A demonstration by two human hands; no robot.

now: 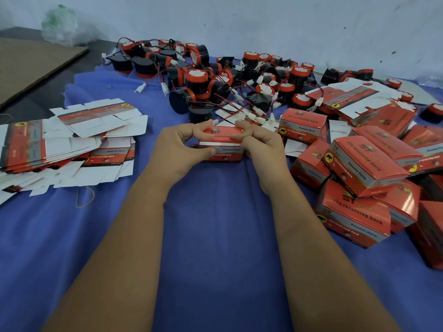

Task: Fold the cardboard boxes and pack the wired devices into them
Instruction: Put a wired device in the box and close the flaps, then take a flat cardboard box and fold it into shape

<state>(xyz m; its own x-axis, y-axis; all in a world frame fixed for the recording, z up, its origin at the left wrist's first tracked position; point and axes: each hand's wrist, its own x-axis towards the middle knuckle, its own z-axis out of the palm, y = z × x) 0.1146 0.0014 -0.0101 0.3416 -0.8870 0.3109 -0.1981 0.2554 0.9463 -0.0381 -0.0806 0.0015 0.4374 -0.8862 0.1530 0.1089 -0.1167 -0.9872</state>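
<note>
A small red cardboard box (223, 143) with grey and white bands stands on the blue cloth (215, 236) at the centre. My left hand (182, 144) grips its left end, fingers curled over the top and thumb on the front. My right hand (259, 144) grips its right end the same way. Behind it lies a heap of black and red wired devices (215, 80) with white connectors. A stack of flat unfolded boxes (67, 140) lies to the left.
A pile of closed red boxes (364, 168) fills the right side. Brown cardboard sheet (31, 65) lies on the floor at far left, with a crumpled plastic bag (62, 25) by the wall. A rubber band (85, 197) lies on the cloth.
</note>
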